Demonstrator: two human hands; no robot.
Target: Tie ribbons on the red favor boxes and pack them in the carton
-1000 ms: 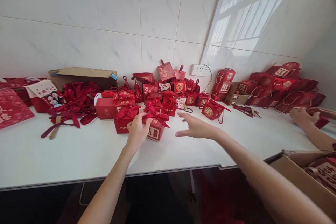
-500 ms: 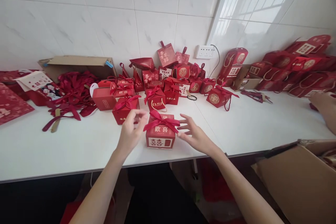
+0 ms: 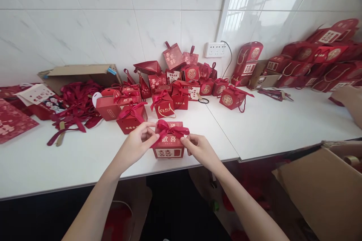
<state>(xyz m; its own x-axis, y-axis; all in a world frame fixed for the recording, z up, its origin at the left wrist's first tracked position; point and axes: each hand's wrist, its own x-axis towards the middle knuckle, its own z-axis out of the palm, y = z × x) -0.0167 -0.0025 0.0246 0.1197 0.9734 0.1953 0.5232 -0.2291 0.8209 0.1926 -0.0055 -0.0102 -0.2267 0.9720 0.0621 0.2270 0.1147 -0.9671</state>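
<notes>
A red gift box (image 3: 169, 153) with pale Chinese lettering stands upright near the table's front edge. Across its top lies a dark red ribbon (image 3: 171, 130) tied in a bow. My left hand (image 3: 140, 139) pinches the bow's left tail between thumb and fingers. On the other side, my right hand (image 3: 199, 148) has thumb and fingertips closed on the bow's right end, beside the box. Just behind my left hand is another red box with a bow (image 3: 132, 119). A smaller box with a rope handle (image 3: 163, 106) sits behind the one between my hands.
Many red boxes (image 3: 181, 94) crowd the wall side. Loose ribbons (image 3: 77, 101) lie before a cardboard box (image 3: 76, 69) at left. More boxes (image 3: 305, 60) are stacked at right, near another person's hand (image 3: 343, 99). A large carton (image 3: 316, 184) stands below right.
Both hands have closed in from beside the box and now grip the two sides of the bow. The view has shifted slightly; the box still stands in place.
</notes>
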